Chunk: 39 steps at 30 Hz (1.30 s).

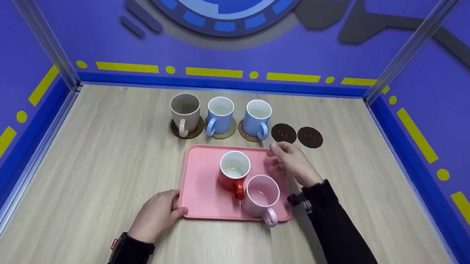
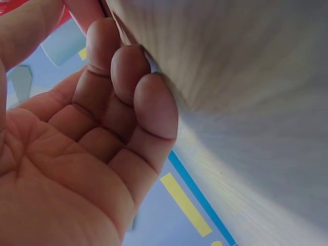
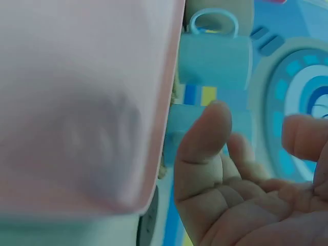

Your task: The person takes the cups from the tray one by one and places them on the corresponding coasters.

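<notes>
A pink tray (image 1: 202,203) lies on the table, carrying a red mug (image 1: 228,181) with a white inside and a pink mug (image 1: 254,208) near its front right corner. My left hand (image 1: 156,213) grips the tray's left edge close to the front corner; in the left wrist view, its curled fingers (image 2: 156,105) are low against the tabletop. Over the tray's back right corner is my right hand (image 1: 296,162), fingers loosely bent and nothing between them. The right wrist view shows the thumb and fingers of that hand (image 3: 246,205) apart, beside the tray rim (image 3: 161,128).
Behind the tray stand a beige mug (image 1: 187,112) and two light blue mugs (image 1: 221,117), each on a coaster. Two dark brown coasters (image 1: 284,133) lie to their right with no mugs on them. Blue printed panels (image 1: 239,63) wall the table's back and sides.
</notes>
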Tool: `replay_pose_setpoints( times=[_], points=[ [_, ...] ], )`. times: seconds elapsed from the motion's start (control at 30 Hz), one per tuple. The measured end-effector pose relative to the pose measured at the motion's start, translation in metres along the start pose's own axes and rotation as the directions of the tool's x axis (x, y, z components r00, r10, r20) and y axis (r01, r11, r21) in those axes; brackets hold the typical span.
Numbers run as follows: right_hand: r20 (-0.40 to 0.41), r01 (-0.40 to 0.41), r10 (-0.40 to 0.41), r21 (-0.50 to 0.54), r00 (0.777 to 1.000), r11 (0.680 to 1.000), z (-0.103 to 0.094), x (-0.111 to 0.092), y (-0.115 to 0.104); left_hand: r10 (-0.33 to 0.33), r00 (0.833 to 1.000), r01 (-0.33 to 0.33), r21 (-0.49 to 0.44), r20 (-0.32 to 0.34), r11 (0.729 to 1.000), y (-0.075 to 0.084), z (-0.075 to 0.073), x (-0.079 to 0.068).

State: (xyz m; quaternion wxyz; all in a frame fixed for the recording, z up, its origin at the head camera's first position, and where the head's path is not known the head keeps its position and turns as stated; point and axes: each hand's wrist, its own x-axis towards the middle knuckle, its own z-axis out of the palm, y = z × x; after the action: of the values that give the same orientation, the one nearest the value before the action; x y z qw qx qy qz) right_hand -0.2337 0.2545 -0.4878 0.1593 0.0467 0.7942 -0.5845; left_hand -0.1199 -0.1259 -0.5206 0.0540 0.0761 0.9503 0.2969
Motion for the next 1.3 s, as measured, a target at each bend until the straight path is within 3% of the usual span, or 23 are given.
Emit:
replay_pose_setpoints(
  times=[0.1,0.23,0.4,0.53,0.63,0.77,0.97,1.2,1.3],
  points=[
    [0.04,0.034,-0.031,-0.075,0.999,0.997,-0.004,-0.025,0.007,0.002,1.0,-0.002,0.004,-0.001,1.0,0.0,0.0,-0.001],
    [0.157,0.103,-0.08,-0.141,0.984,0.985,-0.009,-0.057,0.017,0.003,1.0,-0.003,0.008,0.002,1.0,0.001,0.0,-0.002],
    [0.32,0.281,-0.207,-0.206,0.925,0.937,-0.006,-0.087,0.024,-0.006,1.0,0.006,0.011,0.003,1.0,0.0,-0.001,-0.001],
    [0.359,0.373,-0.268,-0.263,0.894,0.89,0.004,-0.1,0.026,-0.01,1.0,0.01,0.005,0.006,1.0,0.001,-0.001,-0.001],
    [0.353,0.402,-0.287,-0.315,0.891,0.86,0.013,-0.105,0.026,-0.007,1.0,0.007,0.004,0.004,1.0,0.001,-0.001,-0.001],
    [0.328,0.391,-0.273,-0.38,0.904,0.838,0.018,-0.108,0.024,0.009,1.0,-0.009,0.002,-0.008,1.0,0.001,-0.002,-0.002],
    [0.334,0.406,-0.274,-0.437,0.902,0.803,0.006,-0.107,0.026,0.02,1.0,-0.02,0.002,-0.015,1.0,0.002,-0.002,-0.002],
    [0.359,0.352,-0.219,-0.363,0.907,0.863,-0.021,-0.101,0.034,0.006,1.0,-0.006,0.01,-0.008,1.0,0.003,-0.001,-0.001],
    [0.353,0.338,-0.21,-0.355,0.912,0.871,-0.028,-0.099,0.037,-0.006,1.0,0.006,0.009,-0.004,1.0,0.003,-0.001,-0.001]
  ],
)
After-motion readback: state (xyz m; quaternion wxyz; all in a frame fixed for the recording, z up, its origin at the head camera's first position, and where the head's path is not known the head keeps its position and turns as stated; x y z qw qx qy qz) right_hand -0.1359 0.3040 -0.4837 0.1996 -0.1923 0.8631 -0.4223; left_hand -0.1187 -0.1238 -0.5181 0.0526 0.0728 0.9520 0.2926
